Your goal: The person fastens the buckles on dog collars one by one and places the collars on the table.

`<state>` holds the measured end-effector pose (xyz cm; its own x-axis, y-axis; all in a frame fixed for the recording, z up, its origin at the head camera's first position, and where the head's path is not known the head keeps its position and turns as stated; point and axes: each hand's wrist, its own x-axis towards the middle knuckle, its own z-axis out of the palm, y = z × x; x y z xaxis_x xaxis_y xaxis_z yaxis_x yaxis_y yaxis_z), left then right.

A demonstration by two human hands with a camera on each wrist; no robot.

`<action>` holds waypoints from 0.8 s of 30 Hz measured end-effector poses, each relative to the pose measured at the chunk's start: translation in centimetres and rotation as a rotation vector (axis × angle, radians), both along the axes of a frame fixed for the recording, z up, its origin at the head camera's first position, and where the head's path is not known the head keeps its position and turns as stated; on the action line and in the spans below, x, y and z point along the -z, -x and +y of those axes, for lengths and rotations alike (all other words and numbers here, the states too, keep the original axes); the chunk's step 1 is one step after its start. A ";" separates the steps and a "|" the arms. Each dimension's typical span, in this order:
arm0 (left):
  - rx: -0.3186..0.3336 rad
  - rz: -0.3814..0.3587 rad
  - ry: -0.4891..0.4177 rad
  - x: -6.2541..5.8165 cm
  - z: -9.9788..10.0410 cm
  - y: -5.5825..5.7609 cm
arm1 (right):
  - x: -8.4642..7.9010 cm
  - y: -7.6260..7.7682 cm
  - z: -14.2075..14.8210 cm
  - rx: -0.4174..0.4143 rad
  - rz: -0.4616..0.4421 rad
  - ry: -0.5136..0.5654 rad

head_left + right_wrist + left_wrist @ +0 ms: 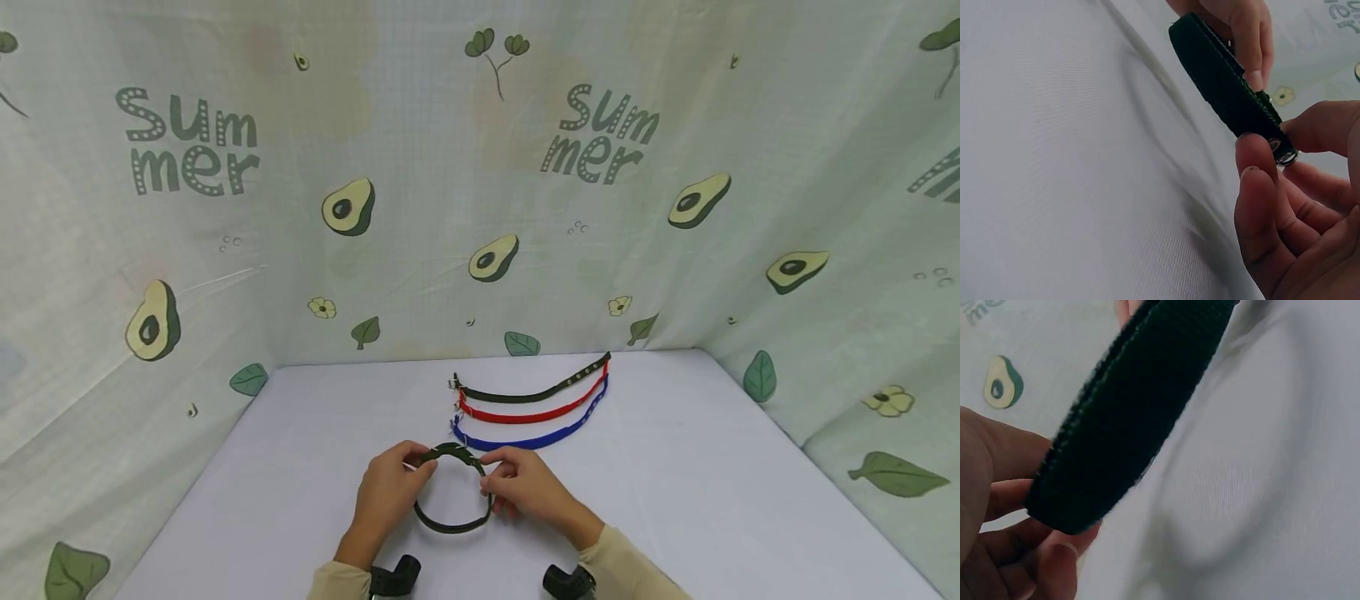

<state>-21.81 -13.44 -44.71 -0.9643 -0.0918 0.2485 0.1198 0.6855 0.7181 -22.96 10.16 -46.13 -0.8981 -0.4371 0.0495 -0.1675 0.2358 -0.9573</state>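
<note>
A dark green collar (450,529) is bent into a loop between both hands, just above the table. My left hand (386,492) pinches the upper left of the loop between thumb and fingers. On the opposite side, my right hand (532,487) pinches the strap. The right wrist view shows metal eyelets and a ring on the collar (1216,81), close to the right fingertips. Close up in the left wrist view, the woven band (1129,419) hides part of the left fingers. Whether the buckle is fastened cannot be told.
Beyond the hands lie three more collars side by side: a dark one (517,398), a red one (517,417) and a blue one (517,442). They rest on a white table (300,467). A printed curtain (420,167) hangs behind and at both sides.
</note>
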 end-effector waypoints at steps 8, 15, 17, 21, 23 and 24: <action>-0.012 -0.048 0.027 0.8 -1.1 0.7 | 0.1 0.5 -1.3 0.013 0.028 -0.023; -0.026 -0.073 0.033 0.7 -1.7 0.7 | 0.4 1.5 -2.0 0.047 0.023 -0.073; -0.032 -0.087 0.045 0.6 -1.9 0.7 | 0.5 1.8 -2.3 0.056 0.024 -0.085; -0.044 -0.115 0.076 0.6 -2.4 0.9 | 0.6 2.2 -2.9 0.068 0.022 -0.109; -0.050 -0.127 0.089 0.6 -2.6 0.9 | 0.6 2.3 -3.2 0.074 0.020 -0.119; -0.053 -0.134 0.093 0.7 -2.8 1.0 | 0.6 2.4 -3.4 0.076 0.017 -0.121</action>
<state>-22.77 -16.21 -45.37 -0.9838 -0.1258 0.1277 -0.0109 0.7529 0.6580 -25.34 6.75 -46.76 -0.9282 -0.3716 0.0162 -0.1611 0.3622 -0.9181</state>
